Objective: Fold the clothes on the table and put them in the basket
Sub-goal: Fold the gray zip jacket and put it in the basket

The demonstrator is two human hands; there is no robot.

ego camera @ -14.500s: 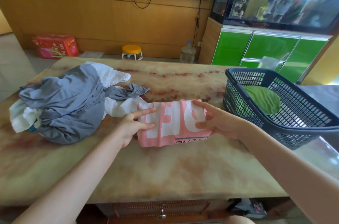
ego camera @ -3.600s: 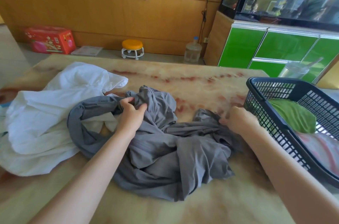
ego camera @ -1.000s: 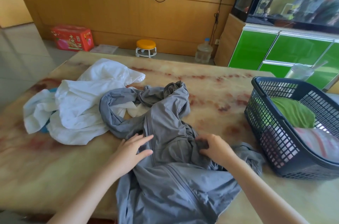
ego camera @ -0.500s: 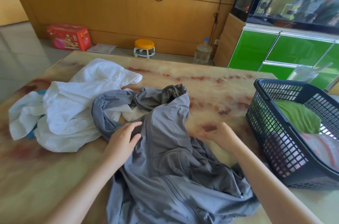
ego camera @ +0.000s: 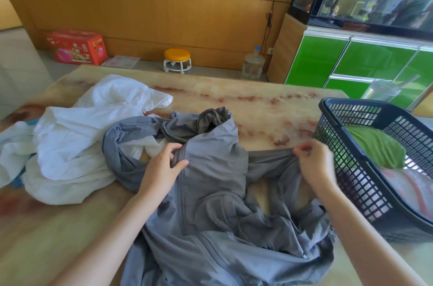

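Left hand (ego camera: 161, 168) pinching the grey jacket (ego camera: 210, 203) at its zip edge near the collar, thumb and fingers closed on the cloth. Right hand (ego camera: 314, 161) closed too, gripping a bunched fold of the same jacket and drawing it out toward the basket (ego camera: 356, 182). Half a second ago: right hand off the cloth, hovering beside it; left hand only resting flat. Now both gripping, with the upper edge stretched between them. Likely meaning: spreading the jacket flat, with no fold made yet. Still crumpled lower down, hood bunched at the far end, hem trailing off the near edge of the table (ego camera: 257, 110). One sleeve looping left over the white garment (ego camera: 82, 135), which lies unfolded in a heap just beside, partly under the grey.

To the right, dark mesh basket standing on the table, close to the right hand. Inside: a green folded item (ego camera: 375, 147) toward the back, and a pink folded item (ego camera: 412, 189) nearer, seen partly through the mesh. Two pieces in, then; grey in hand, white to follow.
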